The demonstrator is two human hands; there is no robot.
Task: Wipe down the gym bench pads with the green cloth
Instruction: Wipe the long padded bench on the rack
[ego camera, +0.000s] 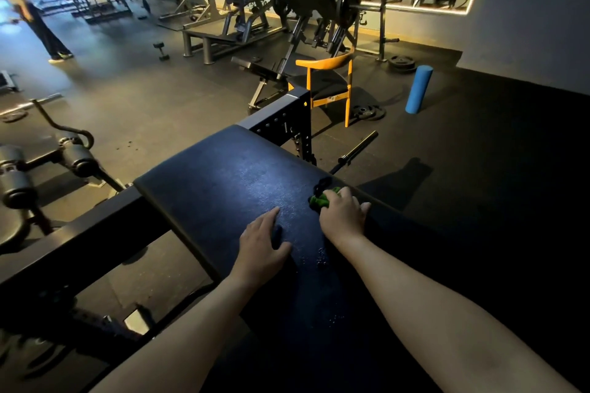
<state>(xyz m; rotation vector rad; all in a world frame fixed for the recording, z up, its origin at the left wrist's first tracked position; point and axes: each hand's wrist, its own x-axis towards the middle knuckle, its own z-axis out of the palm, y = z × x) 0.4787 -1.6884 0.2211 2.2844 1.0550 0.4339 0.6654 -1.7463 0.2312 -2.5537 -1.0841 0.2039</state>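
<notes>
A dark, shiny bench pad slopes away from me in the middle of the head view. Near the pad's right edge lies the bunched green cloth, and my right hand presses down on it with fingers curled over it. My left hand rests flat on the pad just left of the cloth, fingers spread and holding nothing. A few water drops sit on the pad between my forearms.
The pad's black steel frame rises at its far end and runs left as a beam. A yellow chair, a blue foam roller, a barbell and weight plates stand on the floor beyond. A person stands far left.
</notes>
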